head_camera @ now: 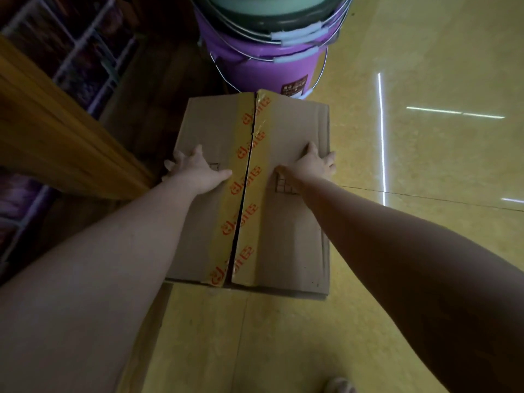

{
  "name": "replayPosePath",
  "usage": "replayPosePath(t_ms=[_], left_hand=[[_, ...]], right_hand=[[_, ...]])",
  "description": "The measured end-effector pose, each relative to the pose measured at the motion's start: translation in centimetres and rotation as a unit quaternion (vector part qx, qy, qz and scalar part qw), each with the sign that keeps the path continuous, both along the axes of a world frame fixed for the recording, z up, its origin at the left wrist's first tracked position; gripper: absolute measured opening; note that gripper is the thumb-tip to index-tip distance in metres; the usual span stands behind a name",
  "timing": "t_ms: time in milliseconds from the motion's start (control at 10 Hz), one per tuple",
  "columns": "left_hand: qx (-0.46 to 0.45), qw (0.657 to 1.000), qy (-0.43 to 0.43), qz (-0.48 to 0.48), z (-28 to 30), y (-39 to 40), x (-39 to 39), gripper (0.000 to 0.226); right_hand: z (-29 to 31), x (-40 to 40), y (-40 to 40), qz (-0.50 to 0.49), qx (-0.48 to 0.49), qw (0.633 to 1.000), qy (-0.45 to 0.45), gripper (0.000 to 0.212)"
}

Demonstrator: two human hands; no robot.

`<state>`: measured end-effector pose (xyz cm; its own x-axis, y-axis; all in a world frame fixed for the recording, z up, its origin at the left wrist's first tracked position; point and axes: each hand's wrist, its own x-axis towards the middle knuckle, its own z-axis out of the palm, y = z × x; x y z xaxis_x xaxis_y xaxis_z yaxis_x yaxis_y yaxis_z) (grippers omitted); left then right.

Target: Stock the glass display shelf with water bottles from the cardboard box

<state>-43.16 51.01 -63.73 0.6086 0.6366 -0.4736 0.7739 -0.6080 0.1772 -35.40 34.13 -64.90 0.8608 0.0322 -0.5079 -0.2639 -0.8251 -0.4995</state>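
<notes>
I judge I am at the opening step: the brown cardboard box [283,194] with slit yellow tape sits on the yellow floor [411,251], flaps down, bottles hidden. My left hand [198,171] and right hand [312,165] lie spread flat on its two top flaps, gripping nothing. Next I must lift the flaps apart at the seam.

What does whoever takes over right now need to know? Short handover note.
Left hand: flat, fingers spread on the left flap of the cardboard box, holding nothing.
Right hand: the same on the right flap.
Box: on the yellow floor, in front of stacked buckets; tape slit, flaps down.
Done: tape cut.
Left: open flaps, move bottles to the shelf. No bottles in view.
</notes>
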Motion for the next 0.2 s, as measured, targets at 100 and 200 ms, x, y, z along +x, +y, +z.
replayPosePath(t_ms=[100,200], left_hand=[[-0.002,1.000,-0.007,-0.009,0.4,-0.3,-0.1,0.083],[-0.001,0.998,-0.050,-0.035,1.6,-1.2,0.1,0.073]], right_hand=[[0.2,-0.3,-0.2,0.010,-0.013,1.000,-0.015,0.078],[1.2,-0.8,-0.3,0.050,-0.044,0.996,-0.059,0.073]])
